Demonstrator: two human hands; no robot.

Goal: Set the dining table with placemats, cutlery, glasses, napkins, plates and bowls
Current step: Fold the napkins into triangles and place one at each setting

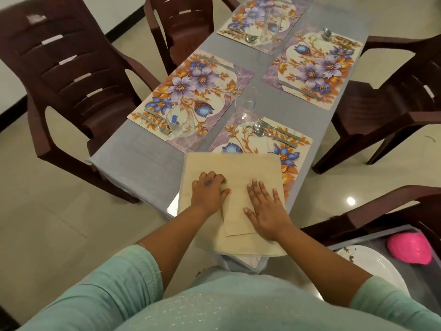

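Both forearms reach up-frame. Left hand (208,193), fingers curled, presses the beige napkin (232,173) at lower centre; right hand (266,210) lies flat, fingers spread, on its folded flap.

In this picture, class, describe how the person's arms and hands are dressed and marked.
Both arms are bare from above the elbow down, under short, pale mint-green sleeves with a faint sparkle. The left hand has a dark smudge on its back; the right hand shows none. No rings or bangles visible.
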